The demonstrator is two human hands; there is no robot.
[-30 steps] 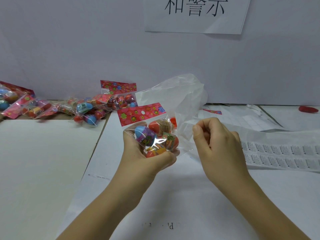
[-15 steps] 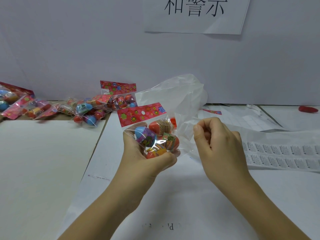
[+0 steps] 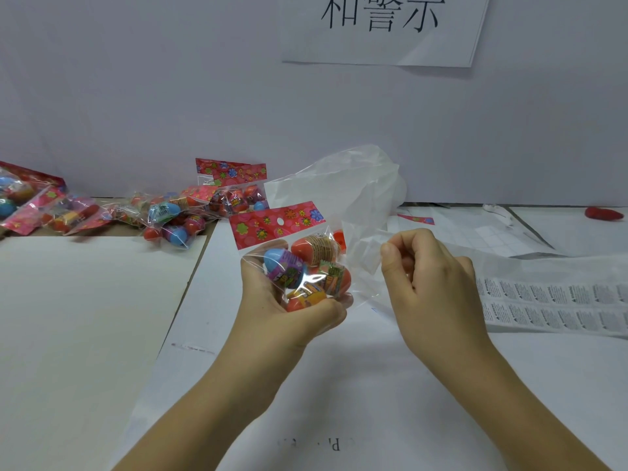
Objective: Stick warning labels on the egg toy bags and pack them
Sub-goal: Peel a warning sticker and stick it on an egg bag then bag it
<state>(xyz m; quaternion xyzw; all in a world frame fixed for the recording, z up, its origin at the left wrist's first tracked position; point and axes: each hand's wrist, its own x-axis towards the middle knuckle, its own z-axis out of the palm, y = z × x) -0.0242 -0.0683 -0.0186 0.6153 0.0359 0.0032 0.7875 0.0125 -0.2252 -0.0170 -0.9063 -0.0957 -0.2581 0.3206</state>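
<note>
**A:** What was counted?

**B:** Two hands were seen, and one egg toy bag (image 3: 306,263) was held up between them over the near middle of the table (image 3: 339,385). Four eggs could be counted inside it. A red patch behind them may have been a fifth, but this could not be settled. One clear outer bag (image 3: 343,188) was raised just behind it and to its right. One label strip (image 3: 557,300), printed with two rows of warning labels, was laid out at the right. A pile of bags (image 3: 176,215) was heaped at the far left against the wall, and their number could not be told. One small red object (image 3: 605,213) was seen at the far right.

**A:** How was the held bag made up?

**B:** A clear pouch was topped by a red header card (image 3: 275,224), printed with flowers and punched with one hanging hole. One egg was blue over purple, two were orange-red, and one was yellow and orange. Printed wrappers were banded round them.

**A:** And the fingers?

**B:** The left hand (image 3: 272,300) was cupped under the pouch, with its fingers curled up round the eggs. The fingers of the right hand (image 3: 438,287) were drawn in together, the thumb pressed to the forefinger. The edge of the clear outer bag appeared to be pinched there.
</note>
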